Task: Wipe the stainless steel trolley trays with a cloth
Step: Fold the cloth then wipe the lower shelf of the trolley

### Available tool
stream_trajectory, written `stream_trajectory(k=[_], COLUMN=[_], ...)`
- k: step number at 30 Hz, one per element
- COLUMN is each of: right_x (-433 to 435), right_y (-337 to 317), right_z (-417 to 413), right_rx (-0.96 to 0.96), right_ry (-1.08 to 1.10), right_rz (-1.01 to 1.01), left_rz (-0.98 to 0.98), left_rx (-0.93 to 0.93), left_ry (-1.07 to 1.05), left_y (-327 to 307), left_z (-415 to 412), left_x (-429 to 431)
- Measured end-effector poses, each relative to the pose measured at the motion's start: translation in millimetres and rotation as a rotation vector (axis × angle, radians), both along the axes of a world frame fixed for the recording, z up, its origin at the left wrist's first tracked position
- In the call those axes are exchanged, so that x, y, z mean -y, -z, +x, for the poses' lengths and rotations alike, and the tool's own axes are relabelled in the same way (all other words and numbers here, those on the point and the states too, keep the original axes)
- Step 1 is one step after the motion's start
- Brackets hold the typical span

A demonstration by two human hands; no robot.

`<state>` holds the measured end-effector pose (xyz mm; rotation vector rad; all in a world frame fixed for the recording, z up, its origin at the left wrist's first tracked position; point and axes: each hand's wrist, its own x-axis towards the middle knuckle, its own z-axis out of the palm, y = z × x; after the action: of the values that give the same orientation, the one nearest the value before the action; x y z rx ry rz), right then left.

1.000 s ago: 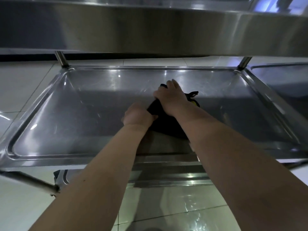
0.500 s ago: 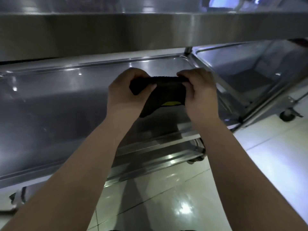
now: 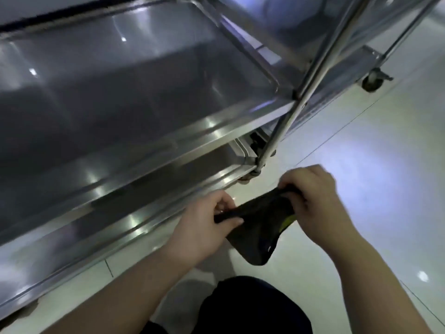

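Looking down at the stainless steel trolley, you get its big tray [image 3: 125, 92] filling the upper left of the frame, and a lower tray [image 3: 134, 196] poking out beneath it across the middle. Pale tiled floor [image 3: 373, 189] takes up the right. Both hands are off the steel, low in the centre: the left hand [image 3: 204, 225] pinches one end of the dark cloth [image 3: 260, 232] and the right hand [image 3: 317, 201] grips the other, with the cloth stretched between them above the floor. My guess is they're refolding it between trays, and the lower one comes next. That means reaching down-left under the big tray's front rim, which overhangs. The corner post [image 3: 298, 102] stands just above the right hand, and the caster [image 3: 372, 80] at upper right is well clear.
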<state>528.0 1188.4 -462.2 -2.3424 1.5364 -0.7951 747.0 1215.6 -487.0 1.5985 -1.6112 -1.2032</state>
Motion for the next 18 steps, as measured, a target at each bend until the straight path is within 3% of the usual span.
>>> stream_trajectory(k=[3, 6, 8, 10, 13, 16, 18], right_x=[23.1, 76.7, 119.3, 145.4, 141.7, 136.1, 139.9], right_y=[53.3, 80.2, 92.2, 118.3, 173.5, 227.2, 253.5], right_z=[16.8, 54.8, 90.7, 127.4, 162.0, 161.9, 158.7], right_rx=[-0.225, -0.450, -0.454, -0.449, -0.448, -0.366, -0.373], right_ry=[-0.032, -0.119, -0.115, -0.170, -0.295, -0.153, -0.126], right_rz=[0.209, 0.103, 0.086, 0.174, 0.317, 0.444, 0.397], left_rz=[0.351, 0.530, 0.563, 0.510, 0.312, 0.035, -0.072], left_rx=[-0.032, -0.282, -0.370, -0.206, 0.244, 0.576, 0.673], left_ry=[-0.160, -0.396, -0.520, -0.540, -0.518, -0.483, -0.394], left_y=[70.1, 117.8, 141.8, 165.7, 192.3, 212.5, 223.0], left_z=[-6.2, -1.1, 6.0, 18.8, 46.4, 77.3, 95.0], left_x=[13.7, 45.6, 69.5, 86.1, 86.4, 81.7, 88.9])
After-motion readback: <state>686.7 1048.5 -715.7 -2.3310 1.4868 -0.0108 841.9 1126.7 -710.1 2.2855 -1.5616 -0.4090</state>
